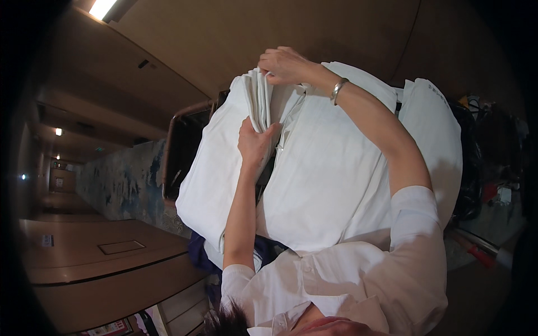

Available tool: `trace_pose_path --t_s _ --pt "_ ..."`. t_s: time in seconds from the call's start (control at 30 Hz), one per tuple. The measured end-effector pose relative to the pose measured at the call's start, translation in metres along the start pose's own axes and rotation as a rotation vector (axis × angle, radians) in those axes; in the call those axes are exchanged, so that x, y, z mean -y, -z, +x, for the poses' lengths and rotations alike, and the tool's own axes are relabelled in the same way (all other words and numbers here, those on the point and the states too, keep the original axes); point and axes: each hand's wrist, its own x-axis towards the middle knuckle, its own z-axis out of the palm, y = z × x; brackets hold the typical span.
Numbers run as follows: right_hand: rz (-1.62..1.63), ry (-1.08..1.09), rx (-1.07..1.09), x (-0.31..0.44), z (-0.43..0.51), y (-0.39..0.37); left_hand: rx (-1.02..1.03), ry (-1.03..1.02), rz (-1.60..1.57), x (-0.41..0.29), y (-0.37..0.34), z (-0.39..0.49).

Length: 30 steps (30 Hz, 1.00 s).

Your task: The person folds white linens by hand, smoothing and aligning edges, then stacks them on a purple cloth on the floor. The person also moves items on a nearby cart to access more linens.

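Observation:
My left hand (255,145) grips the near end of a folded white linen (258,98), its thumb on the right side. The layered edges stand up between the fingers and thumb. At the far end of the same folds, my right hand (283,65) has its fingers curled on the top edge; a metal bracelet (338,91) circles that wrist. Under and left of the folds lies a white linen stack (214,168). A larger white linen stack (319,180) lies to the right, beneath my right forearm. Another white linen piece (433,126), bearing writing, is at the far right.
The linens rest on a cart with a brown rail (171,147). A wall panel (336,29) stands close beyond it. Left, a carpeted corridor (122,176) runs past a wooden door (84,248). Black plastic bags (466,164) and a red-handled tool (481,255) are at right.

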Motion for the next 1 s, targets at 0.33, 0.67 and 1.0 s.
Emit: trace_pose_path --t_s 0.33,0.67,1.0 --pt "0.783 -0.836 0.389 0.035 -0.032 0.008 0.001 -0.016 -0.128 0.019 -0.002 0.013" --pt "0.968 -1.053 0.243 0.073 -0.032 -0.013 -0.006 -0.317 0.713 0.037 0.087 -0.134" --pt "0.974 -1.158 -0.068 0.082 -0.021 -0.055 -0.48 -0.102 0.707 0.103 0.189 -0.262"
